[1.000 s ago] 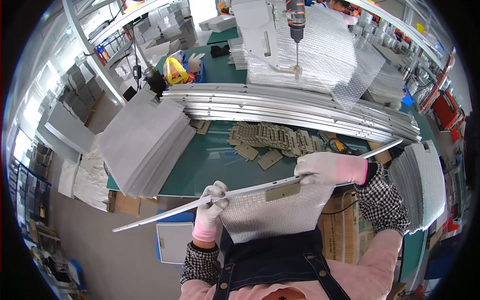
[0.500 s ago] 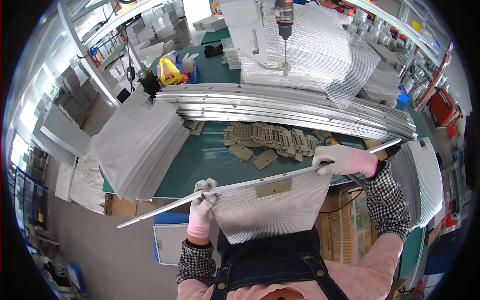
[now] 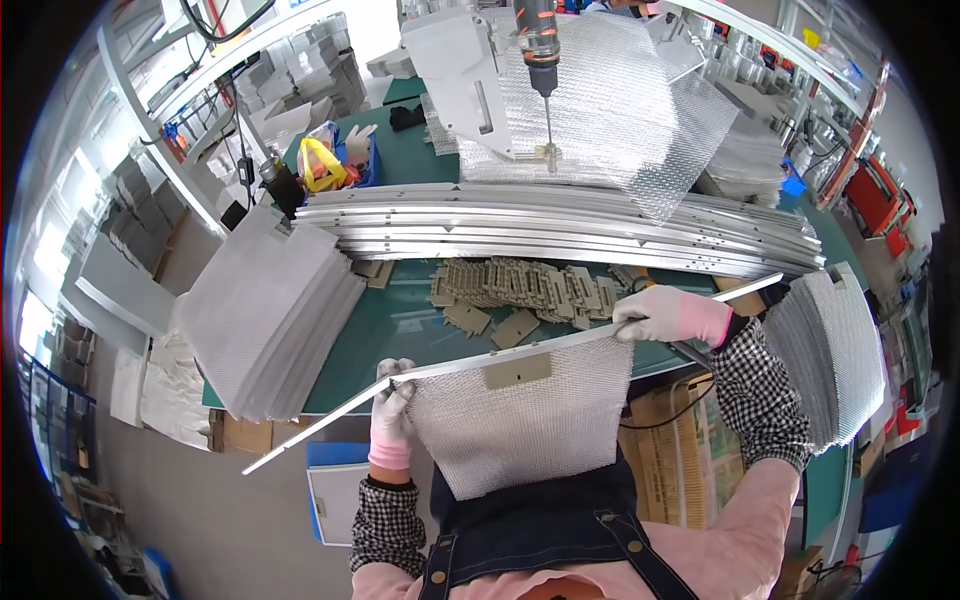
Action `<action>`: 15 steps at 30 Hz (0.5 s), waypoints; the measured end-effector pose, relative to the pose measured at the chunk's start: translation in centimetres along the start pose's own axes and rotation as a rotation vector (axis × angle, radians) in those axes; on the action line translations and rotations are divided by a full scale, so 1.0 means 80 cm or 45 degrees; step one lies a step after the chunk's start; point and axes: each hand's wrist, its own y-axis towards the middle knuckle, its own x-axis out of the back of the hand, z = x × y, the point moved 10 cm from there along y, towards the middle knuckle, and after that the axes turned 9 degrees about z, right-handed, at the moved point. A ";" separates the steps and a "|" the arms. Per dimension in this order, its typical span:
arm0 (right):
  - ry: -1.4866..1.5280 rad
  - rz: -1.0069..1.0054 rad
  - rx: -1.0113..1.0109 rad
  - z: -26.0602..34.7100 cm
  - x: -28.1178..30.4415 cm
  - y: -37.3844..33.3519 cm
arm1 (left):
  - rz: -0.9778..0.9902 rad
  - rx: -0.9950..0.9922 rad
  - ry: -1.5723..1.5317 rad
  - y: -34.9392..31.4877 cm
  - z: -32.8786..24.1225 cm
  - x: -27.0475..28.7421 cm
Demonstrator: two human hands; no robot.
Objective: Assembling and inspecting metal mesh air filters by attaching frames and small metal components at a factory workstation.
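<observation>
A long, thin metal strip [image 3: 455, 370] slants across in front of me, its left end lower than its right. A silvery mesh panel [image 3: 520, 425] hangs from it against my dark apron, with a small beige plate [image 3: 518, 371] at the panel's top edge. My left hand [image 3: 391, 405], in a white and pink glove, is closed round the strip at the panel's left upper corner. Near the right upper corner, my gloved right hand [image 3: 668, 316] grips the strip from above. Its fingertips are partly hidden behind the strip.
Loose beige plates [image 3: 540, 290] lie on the green table [image 3: 400, 320]. Behind them run stacked metal profiles [image 3: 560, 225]. Mesh stacks stand left [image 3: 265, 310] and right [image 3: 825, 350]. A drill [image 3: 541, 60] points down over large mesh sheets [image 3: 610, 100].
The whole view has shifted, so the table and its contents appear farther left and slightly lower. Both hands keep their hold on the strip, with the mesh panel still hanging between them.
</observation>
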 end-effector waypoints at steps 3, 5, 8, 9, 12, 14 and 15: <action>-0.118 -0.029 -0.044 -0.009 -0.013 0.013 | -0.004 0.012 -0.006 0.007 0.009 0.016; -0.264 -0.144 0.019 -0.009 -0.020 0.022 | 0.039 -0.047 0.032 0.013 0.007 0.018; -0.679 -0.284 0.079 0.004 -0.028 0.029 | -0.074 0.031 0.556 0.014 0.001 0.036; -0.657 -0.215 0.034 -0.002 -0.033 0.033 | -0.113 0.181 0.492 0.006 0.011 0.045; -0.612 -0.189 0.029 -0.007 -0.031 0.032 | 0.095 0.456 1.230 -0.016 -0.019 0.047; -0.574 -0.202 0.053 -0.010 -0.026 0.032 | -0.065 0.873 1.689 -0.034 -0.051 0.045; -0.539 -0.205 0.091 -0.006 -0.026 0.030 | -0.028 0.461 2.161 -0.020 -0.088 -0.007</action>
